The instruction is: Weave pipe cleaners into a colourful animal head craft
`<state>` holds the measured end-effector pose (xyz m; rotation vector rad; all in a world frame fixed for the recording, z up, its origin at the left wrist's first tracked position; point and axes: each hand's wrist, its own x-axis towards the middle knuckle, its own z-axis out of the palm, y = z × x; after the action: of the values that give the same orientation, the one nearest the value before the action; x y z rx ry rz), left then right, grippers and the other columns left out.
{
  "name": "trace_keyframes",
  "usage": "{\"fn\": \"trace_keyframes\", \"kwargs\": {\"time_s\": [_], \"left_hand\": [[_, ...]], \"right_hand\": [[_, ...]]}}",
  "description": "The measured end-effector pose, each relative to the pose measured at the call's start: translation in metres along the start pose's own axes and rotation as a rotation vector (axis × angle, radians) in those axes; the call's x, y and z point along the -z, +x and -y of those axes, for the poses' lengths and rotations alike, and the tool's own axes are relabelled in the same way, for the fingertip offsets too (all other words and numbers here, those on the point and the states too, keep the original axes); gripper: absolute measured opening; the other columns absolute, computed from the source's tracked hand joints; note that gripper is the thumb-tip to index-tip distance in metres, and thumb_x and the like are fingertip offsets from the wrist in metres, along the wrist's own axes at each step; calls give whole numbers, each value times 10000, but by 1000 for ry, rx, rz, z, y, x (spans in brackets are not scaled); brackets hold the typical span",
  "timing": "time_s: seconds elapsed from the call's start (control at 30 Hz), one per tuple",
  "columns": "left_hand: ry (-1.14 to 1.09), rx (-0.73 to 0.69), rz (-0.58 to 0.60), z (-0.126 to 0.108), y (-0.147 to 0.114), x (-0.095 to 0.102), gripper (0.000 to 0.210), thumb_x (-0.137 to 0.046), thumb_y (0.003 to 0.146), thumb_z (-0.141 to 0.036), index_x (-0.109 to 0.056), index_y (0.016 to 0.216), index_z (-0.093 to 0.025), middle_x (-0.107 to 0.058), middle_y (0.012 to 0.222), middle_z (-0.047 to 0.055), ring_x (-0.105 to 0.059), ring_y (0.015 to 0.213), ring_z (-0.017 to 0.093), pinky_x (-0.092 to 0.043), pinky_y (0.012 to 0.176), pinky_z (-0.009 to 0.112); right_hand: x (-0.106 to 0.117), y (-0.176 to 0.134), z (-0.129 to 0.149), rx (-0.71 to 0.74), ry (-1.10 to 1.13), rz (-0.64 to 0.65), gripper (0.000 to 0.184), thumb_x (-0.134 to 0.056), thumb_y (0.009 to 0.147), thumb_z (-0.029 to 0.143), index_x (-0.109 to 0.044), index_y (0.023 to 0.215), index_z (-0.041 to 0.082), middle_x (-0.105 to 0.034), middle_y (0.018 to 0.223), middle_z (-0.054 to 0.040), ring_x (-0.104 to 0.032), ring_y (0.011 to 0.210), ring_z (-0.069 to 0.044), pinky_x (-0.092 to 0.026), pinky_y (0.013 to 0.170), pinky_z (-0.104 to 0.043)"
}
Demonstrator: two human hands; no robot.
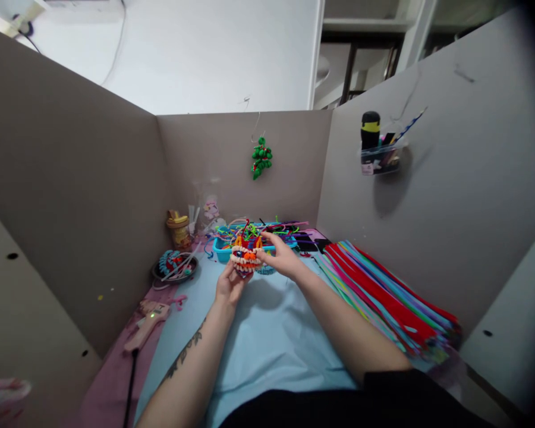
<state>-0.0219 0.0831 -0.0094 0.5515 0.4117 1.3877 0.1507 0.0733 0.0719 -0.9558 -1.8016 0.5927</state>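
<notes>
A small multicoloured pipe-cleaner figure (pixel 245 257), with cream bands, an orange middle and red and orange tips on top, is held up over the table. My left hand (pixel 230 284) grips it from below on the left, fingers closed on its lower edge. From the right, my right hand (pixel 280 257) closes on its side, with thumb and forefinger at the orange upper part. The fingertips behind the figure are hidden. Just behind it stands a turquoise basket (pixel 223 252) filled with loose coloured pipe cleaners.
Bundles of pipe cleaners (pixel 378 291) lie along the right. On the left are a pink glue gun (pixel 149 326) with a cord, a dark bowl (pixel 191 272) of coiled pieces and a yellow-lidded jar (pixel 178 230). Grey panels enclose the table; a green ornament (pixel 261 157) hangs at the back.
</notes>
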Motion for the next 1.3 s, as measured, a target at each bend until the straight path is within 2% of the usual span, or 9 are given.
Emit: {"fn": "trace_keyframes", "kwargs": {"time_s": [0.1,0.17,0.37,0.6,0.73,0.8,0.9,1.03,1.3], "left_hand": [[-32,-10,-11,2,0,-2,337,-559,809,-248,-536,1144,-209,-650,1061,79,-625,944,223,-516,814,417],[-59,-13,-9,2,0,-3,358,-536,820,-222,-515,1177,-198,-648,1073,87,-630,937,218,-512,823,425],[-71,-48,18,2,-2,-4,370,-529,823,-192,-506,1192,-192,-643,1089,95,-616,979,218,-504,835,412],[-17,-121,21,1,-8,-13,292,-574,790,-187,-557,1079,-225,-632,1093,61,-615,946,207,-492,845,436],[73,-250,1,-5,-14,-21,265,-616,753,-196,-575,1011,-240,-628,1073,42,-609,933,210,-494,823,440],[138,-316,5,-7,-16,-24,314,-650,721,-189,-579,1023,-239,-629,1060,45,-604,928,205,-497,811,404],[219,-405,16,-7,-16,-26,357,-689,683,-182,-588,1021,-239,-625,1062,45,-590,945,191,-494,784,313],[295,-499,14,-4,-11,-21,335,-693,683,-181,-595,1000,-233,-638,983,32,-596,881,151,-468,735,222],[404,-479,54,-6,-7,-10,332,-701,647,-137,-617,964,-192,-656,889,38,-608,846,158,-440,758,228]], "right_hand": [[-14,-3,1,-23,21,-28,687,-667,695,318,-378,1310,212,-467,1300,-111,-442,1210,-245,-357,1014,-442],[-21,-4,5,30,9,-71,698,-650,703,272,-352,1332,223,-432,1341,-101,-420,1226,-230,-358,1015,-418],[-27,-2,11,111,-30,-75,506,-622,703,212,-533,1201,230,-552,1187,-67,-511,1103,-196,-403,964,-362],[-25,-2,-6,67,66,-75,527,-628,716,257,-510,1229,261,-507,1256,-65,-477,1160,-204,-406,970,-362],[-15,0,-20,-32,197,-167,607,-641,705,315,-441,1275,260,-499,1250,-87,-525,1097,-207,-485,859,-348],[-10,0,-26,-92,279,-201,585,-676,667,346,-497,1206,208,-581,1132,-98,-578,1003,-212,-496,834,-370],[-4,-3,-32,-166,404,-160,480,-722,614,371,-594,1026,160,-663,961,-92,-627,883,-222,-508,802,-399],[-5,-11,-37,-221,571,-113,509,-754,580,368,-608,1024,166,-694,917,-79,-652,818,-225,-519,760,-399],[-14,-22,-57,-203,650,-222,463,-750,591,397,-591,962,172,-688,928,-63,-649,840,-208,-500,814,-397]]}}
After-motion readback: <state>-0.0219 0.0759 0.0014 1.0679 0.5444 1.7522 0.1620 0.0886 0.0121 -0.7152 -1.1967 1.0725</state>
